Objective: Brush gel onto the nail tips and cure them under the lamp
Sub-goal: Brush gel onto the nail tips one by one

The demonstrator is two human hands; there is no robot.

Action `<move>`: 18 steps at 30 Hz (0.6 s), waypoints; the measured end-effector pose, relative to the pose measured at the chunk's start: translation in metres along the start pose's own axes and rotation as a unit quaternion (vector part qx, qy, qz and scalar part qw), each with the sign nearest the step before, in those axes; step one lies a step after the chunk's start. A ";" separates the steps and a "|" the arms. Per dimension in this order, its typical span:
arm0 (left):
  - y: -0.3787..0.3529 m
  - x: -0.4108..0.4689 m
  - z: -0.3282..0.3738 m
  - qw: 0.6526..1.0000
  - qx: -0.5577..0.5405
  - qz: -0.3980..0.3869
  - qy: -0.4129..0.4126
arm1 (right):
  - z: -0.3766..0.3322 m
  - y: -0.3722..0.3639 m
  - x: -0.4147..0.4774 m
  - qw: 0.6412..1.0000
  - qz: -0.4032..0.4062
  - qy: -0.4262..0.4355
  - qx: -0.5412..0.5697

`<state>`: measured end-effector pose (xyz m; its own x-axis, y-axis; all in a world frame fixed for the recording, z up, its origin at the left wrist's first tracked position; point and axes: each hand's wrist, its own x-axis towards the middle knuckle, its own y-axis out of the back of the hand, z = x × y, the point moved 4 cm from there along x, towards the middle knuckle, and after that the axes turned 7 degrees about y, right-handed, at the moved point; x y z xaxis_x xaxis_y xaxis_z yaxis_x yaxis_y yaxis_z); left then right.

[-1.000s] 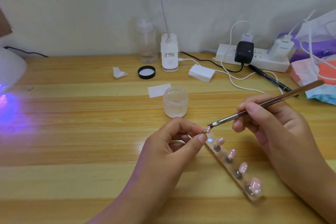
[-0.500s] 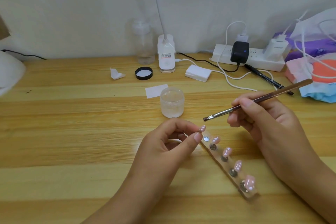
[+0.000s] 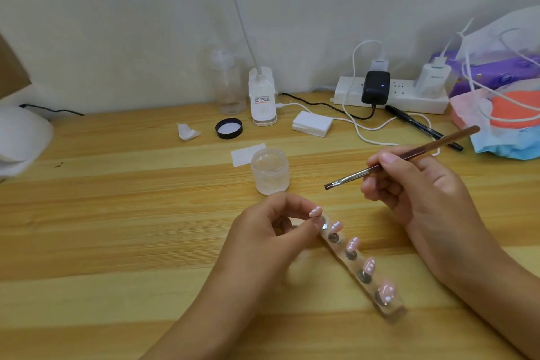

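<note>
Pale wooden desk fills the view, with a plain wall behind it. Near the middle, the left hand has its fingers curled in. Thumb and forefinger pinch a pink nail tip so its glossy face turns up toward the brush. Whether a small peg sits under it cannot be made out.

The pinch is at the ten o'clock end of a clear holder bar, which runs off toward four o'clock. Four mounted tips stand along it in a row, each apart from the next, presumably so wet gel does not smear.

At two o'clock from the pinched tip, the right hand grips a brush pen-fashion. Its fingers are closed round the handle just behind the metal ferrule, a hold that suits fine strokes. The bristles point toward eight o'clock and hang clear of the tip, touching nothing.

The gel jar stands at twelve o'clock from the left hand, apparently uncapped and near enough for a reload. A black lid, likely its own, lies farther off at eleven o'clock.

At nine o'clock, by the desk's left edge, sits the white curing lamp, well apart from the tips. None is under it, so brushing looks like the step in hand.
</note>
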<state>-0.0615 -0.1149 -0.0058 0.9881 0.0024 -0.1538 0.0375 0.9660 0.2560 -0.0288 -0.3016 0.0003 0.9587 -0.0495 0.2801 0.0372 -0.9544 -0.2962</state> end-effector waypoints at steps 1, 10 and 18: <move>-0.001 0.000 0.000 1.000 0.018 0.003 0.000 | 0.000 0.000 0.000 1.000 0.000 -0.001 0.001; -0.011 0.006 0.005 0.984 0.173 0.016 -0.043 | -0.001 -0.001 -0.001 1.000 -0.006 -0.002 0.008; -0.011 0.011 0.010 0.975 0.209 0.037 -0.070 | -0.001 -0.001 0.000 1.000 0.002 -0.003 0.003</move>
<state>-0.0501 -0.1276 -0.0009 1.0000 0.0045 0.0049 -0.0066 0.7752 0.6317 -0.0287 -0.3007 0.0015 0.9607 -0.0521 0.2725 0.0341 -0.9526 -0.3022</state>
